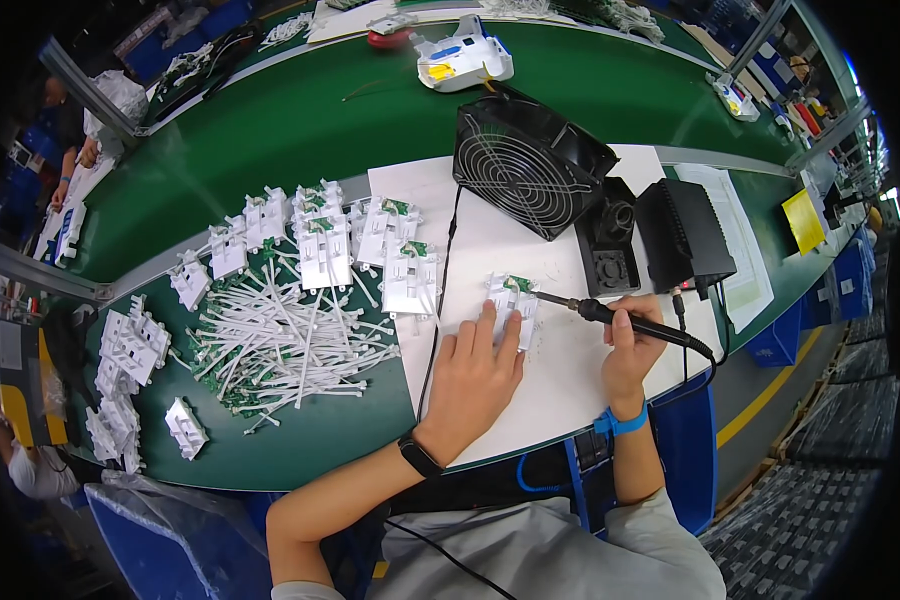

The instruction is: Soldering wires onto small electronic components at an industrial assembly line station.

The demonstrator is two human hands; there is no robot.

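A black soldering iron (610, 315) is gripped in my right hand (634, 350). Its tip touches or hovers close to a small green circuit board (517, 284) at the top of a white plastic housing (515, 312). My left hand (478, 365) lies with fingers stretched out, their tips resting on that housing. Left of it, more white housings (410, 282) stand in groups, some with green boards on them. A large heap of white cables (290, 335) with small green boards spreads over the green table beside them.
A black fan (525, 170) with a wire guard stands behind the housing. To its right are a soldering iron stand (610, 250) and a black box-shaped station (683, 240). A black cord crosses the white sheet (570, 390). A green conveyor (300, 110) runs behind.
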